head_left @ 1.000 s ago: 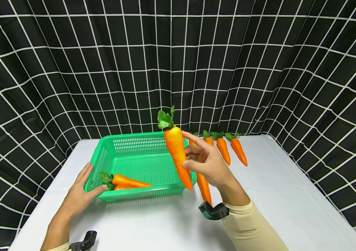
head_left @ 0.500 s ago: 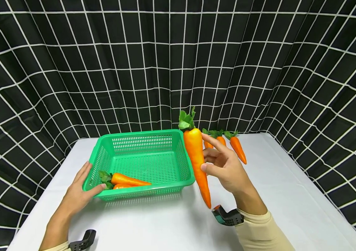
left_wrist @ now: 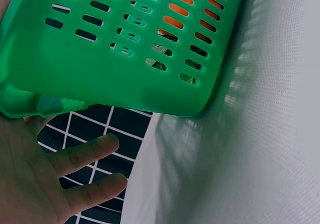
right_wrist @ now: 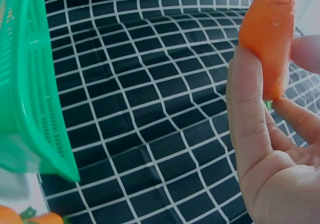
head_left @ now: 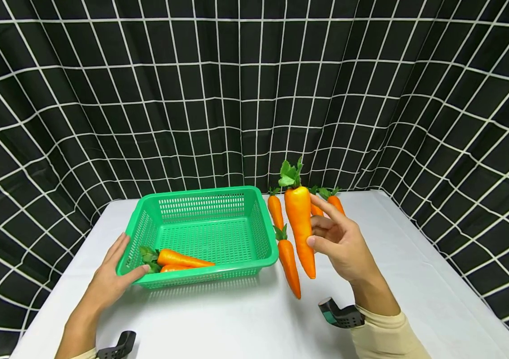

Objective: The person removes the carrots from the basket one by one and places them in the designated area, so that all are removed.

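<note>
My right hand (head_left: 344,244) pinches an orange carrot (head_left: 299,229) between thumb and fingertips, leafy green top upward and tip pointing down, held over the table to the right of the green basket (head_left: 209,277). In the right wrist view the carrot (right_wrist: 270,38) appears nearly end-on between thumb and fingers. My left hand (head_left: 112,274) grips the basket's near left corner, thumb over the rim. In the left wrist view two fingers (left_wrist: 90,194) stretch out below the rim. Inside the basket two carrots (head_left: 182,258) lie against the near wall.
On the white table (head_left: 218,324), one carrot (head_left: 288,264) lies just right of the basket. Another carrot (head_left: 275,209) lies behind it, and more carrots (head_left: 336,203) are partly hidden behind the right hand. A black gridded curtain (head_left: 245,99) surrounds the table's back and sides.
The right hand has carried its carrot rightward, from over the basket's right end to beyond it, uncovering carrots on the table. The left hand stays at the basket's corner.
</note>
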`<move>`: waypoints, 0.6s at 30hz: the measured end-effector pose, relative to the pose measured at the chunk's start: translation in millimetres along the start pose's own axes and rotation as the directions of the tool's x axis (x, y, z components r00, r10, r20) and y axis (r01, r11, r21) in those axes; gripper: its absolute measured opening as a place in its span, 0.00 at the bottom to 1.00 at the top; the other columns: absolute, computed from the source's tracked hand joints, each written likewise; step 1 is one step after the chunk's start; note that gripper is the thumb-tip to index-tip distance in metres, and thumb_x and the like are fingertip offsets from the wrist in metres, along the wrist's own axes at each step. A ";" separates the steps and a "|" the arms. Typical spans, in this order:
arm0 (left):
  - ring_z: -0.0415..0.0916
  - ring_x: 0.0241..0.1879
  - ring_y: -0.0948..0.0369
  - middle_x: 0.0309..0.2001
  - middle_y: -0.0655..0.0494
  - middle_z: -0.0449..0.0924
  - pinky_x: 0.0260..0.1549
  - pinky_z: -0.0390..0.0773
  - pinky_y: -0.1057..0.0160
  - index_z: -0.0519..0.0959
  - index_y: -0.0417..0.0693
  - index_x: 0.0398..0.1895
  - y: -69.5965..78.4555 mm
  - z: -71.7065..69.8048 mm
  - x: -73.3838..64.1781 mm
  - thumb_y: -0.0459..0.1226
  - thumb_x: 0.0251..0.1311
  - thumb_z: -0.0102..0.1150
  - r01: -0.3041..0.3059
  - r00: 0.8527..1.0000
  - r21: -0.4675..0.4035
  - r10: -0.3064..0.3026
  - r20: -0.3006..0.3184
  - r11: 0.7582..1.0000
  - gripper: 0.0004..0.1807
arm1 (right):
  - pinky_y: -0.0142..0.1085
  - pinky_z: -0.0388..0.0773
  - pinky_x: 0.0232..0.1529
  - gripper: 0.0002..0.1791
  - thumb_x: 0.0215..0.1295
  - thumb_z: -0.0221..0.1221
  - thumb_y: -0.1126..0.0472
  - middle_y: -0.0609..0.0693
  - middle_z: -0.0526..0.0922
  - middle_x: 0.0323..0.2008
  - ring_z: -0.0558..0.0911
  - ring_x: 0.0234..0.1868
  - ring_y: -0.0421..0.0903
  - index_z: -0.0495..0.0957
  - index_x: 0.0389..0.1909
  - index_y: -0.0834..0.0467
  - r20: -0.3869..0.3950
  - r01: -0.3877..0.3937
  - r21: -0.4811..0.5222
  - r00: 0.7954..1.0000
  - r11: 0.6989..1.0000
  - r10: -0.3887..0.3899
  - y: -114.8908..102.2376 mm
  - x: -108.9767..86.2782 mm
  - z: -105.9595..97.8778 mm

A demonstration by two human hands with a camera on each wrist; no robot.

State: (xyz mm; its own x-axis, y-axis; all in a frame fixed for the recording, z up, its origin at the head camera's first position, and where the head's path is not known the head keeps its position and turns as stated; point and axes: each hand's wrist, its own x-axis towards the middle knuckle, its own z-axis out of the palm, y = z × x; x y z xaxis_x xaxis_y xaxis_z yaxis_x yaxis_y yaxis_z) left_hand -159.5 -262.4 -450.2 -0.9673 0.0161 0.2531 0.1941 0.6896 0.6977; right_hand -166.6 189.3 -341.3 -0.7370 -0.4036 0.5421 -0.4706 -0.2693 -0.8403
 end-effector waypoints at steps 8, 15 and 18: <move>0.34 0.64 0.51 0.67 0.58 0.37 0.49 0.44 0.35 0.43 0.51 0.67 -0.6 0.4 0.1 0.50 0.48 0.58 0.005 1.000 -0.001 -0.005 -0.001 1.000 0.47 | 0.43 0.76 0.32 0.36 0.52 0.47 0.83 0.68 0.71 0.36 0.75 0.35 0.58 0.51 0.63 0.65 -0.032 -0.006 -0.015 0.999 1.000 0.005 3.3 -9.5 -14.7; 0.34 0.64 0.51 0.67 0.56 0.37 0.49 0.44 0.35 0.43 0.51 0.67 -0.8 0.1 0.1 0.50 0.48 0.59 0.010 1.000 0.000 -0.010 0.001 1.000 0.47 | 0.39 0.76 0.28 0.36 0.53 0.48 0.82 0.66 0.73 0.37 0.75 0.34 0.55 0.51 0.64 0.63 -0.069 -0.049 -0.020 0.996 0.999 0.048 7.7 -16.0 -24.5; 0.34 0.64 0.52 0.67 0.57 0.37 0.49 0.44 0.36 0.43 0.52 0.67 -0.9 -0.5 0.8 0.51 0.48 0.58 0.019 1.000 0.001 -0.019 0.002 1.000 0.47 | 0.39 0.76 0.27 0.36 0.53 0.48 0.82 0.65 0.73 0.36 0.75 0.33 0.54 0.52 0.64 0.62 -0.091 -0.081 -0.030 0.993 0.996 0.078 9.8 -19.0 -28.2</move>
State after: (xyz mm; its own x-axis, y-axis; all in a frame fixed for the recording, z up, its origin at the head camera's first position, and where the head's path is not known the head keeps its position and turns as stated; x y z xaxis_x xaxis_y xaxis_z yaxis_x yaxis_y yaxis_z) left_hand -160.4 -263.4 -450.3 -0.9711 0.0048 0.2385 0.1758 0.6905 0.7017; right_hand -170.9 219.0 -360.1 -0.8126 -0.3418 0.4722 -0.4238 -0.2098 -0.8811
